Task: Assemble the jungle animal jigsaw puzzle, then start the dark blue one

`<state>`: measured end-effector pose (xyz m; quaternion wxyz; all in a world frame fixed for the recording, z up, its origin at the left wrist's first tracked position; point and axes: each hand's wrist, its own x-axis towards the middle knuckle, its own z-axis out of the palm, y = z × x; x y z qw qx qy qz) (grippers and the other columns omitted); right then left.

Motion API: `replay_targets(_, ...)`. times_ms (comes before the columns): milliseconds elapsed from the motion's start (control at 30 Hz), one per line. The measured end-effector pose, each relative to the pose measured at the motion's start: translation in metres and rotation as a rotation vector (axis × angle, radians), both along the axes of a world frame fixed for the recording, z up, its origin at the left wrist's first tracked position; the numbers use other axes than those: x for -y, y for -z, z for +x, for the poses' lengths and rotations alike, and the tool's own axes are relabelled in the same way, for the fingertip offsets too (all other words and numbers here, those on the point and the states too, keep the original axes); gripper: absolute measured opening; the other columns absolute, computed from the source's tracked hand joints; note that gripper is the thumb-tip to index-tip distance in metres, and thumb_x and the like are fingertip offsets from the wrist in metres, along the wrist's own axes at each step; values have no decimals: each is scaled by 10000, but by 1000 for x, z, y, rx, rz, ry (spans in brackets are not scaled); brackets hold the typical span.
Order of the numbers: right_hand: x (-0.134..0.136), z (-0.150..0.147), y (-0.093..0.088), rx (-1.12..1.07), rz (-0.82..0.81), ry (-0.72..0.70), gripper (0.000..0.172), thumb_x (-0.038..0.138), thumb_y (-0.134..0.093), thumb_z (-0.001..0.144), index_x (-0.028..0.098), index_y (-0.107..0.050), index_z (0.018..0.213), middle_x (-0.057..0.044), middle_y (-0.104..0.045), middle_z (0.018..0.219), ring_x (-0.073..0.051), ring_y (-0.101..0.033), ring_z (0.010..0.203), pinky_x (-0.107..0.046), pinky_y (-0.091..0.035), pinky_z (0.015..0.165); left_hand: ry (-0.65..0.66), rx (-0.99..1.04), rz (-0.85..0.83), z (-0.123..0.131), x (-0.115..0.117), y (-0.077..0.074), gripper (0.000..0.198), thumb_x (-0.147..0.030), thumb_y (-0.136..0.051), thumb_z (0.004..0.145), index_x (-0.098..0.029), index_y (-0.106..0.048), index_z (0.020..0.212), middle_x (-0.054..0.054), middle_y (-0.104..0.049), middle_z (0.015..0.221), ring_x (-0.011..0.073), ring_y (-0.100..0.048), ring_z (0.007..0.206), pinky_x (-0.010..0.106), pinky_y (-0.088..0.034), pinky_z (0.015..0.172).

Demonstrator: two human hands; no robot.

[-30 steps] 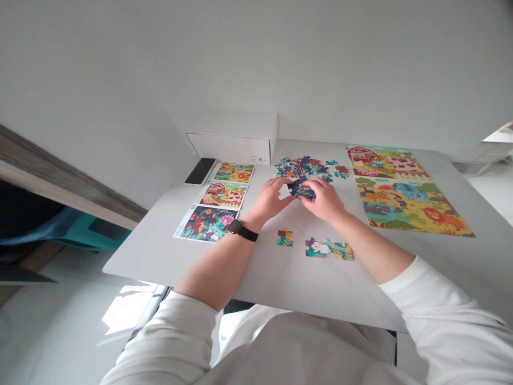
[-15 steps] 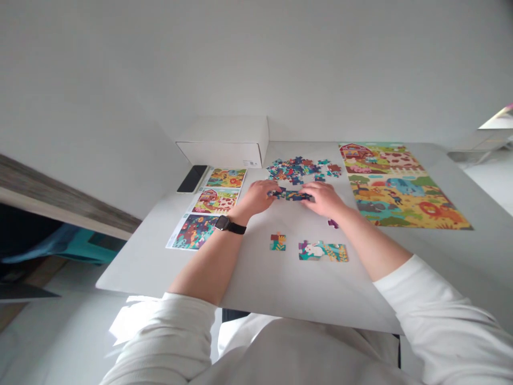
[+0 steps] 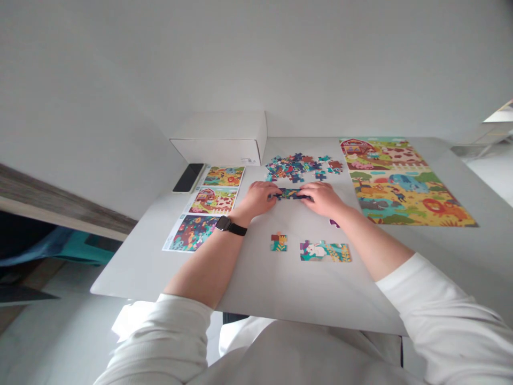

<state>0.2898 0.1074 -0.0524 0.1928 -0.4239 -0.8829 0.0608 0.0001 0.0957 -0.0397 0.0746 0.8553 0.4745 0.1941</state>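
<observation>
A dark blue strip of jigsaw puzzle pieces (image 3: pixel 290 193) lies on the table between my hands. My left hand (image 3: pixel 260 197) has its fingers closed on the left end of the strip. At the other end, my right hand (image 3: pixel 320 197) grips the strip with bent fingers. Just beyond is a heap of loose puzzle pieces (image 3: pixel 294 167). Nearer to me lie a single orange and teal piece (image 3: pixel 279 241) and a joined section with a white rabbit (image 3: pixel 325 251). A purple piece (image 3: pixel 334 223) is partly covered by my right forearm.
To the left are a printed picture sheet (image 3: pixel 214 201) and a phone (image 3: pixel 189 177). Behind them a white box (image 3: pixel 218 151) stands against the wall. Two finished-looking puzzle pictures, a farm (image 3: pixel 385 155) and a savanna (image 3: pixel 412 198), lie at the right of the white table (image 3: pixel 248 283).
Between my hands, the puzzle pieces have closed up into one straighter strip, my left fingers shifting slightly right. The whole view has shifted a little.
</observation>
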Motion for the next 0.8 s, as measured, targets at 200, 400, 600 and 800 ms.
replay_targets(200,3,5,-1,3,1,16,266,249,-697,995,292,-848,1210,-83,-807,1342,-326,-722,1239,-548,-522,1111,33,-8,7,8,2,-2,379,-209,-619,936,-288,-853,1224,68,-808,1337,287,-726,1266,490,-494,1194)
replay_targets(400,4,12,-1,-10,5,27,264,244,-685,997,301,-844,1200,-65,-811,1328,-317,-732,1220,-531,-530,1111,21,-52,2,11,4,-4,373,-230,-605,958,-306,-849,1229,64,-805,1347,307,-710,1280,524,-434,1224)
replay_targets(600,3,14,0,-15,-5,23,271,256,-681,997,305,-845,1207,-71,-809,1322,-318,-731,1225,-537,-525,1129,29,-51,24,13,5,-3,376,-214,-616,948,-293,-851,1231,66,-807,1329,311,-714,1263,525,-449,1190)
replay_targets(800,4,15,0,-19,-9,23,278,259,-679,986,304,-847,1203,-70,-810,1313,-317,-727,1222,-539,-527,1127,43,-60,2,18,7,-7,366,-232,-617,969,-304,-852,1239,62,-807,1341,305,-718,1269,505,-461,1177)
